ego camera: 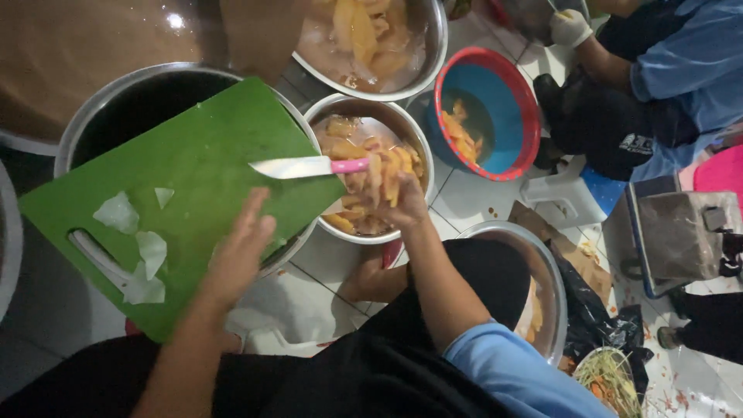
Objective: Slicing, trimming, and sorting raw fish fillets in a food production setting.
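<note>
Right hand closed on pink-handled knife plus yellow fruit slices, blade lying flat pointing left across green cutting board; left hand open, empty, just near-side of blade, nearer the board.

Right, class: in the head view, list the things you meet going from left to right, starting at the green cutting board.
green cutting board → left hand → pink-handled knife → right hand holding yellow fruit strips → blue basin with red rim → white step stool → grey box
</note>
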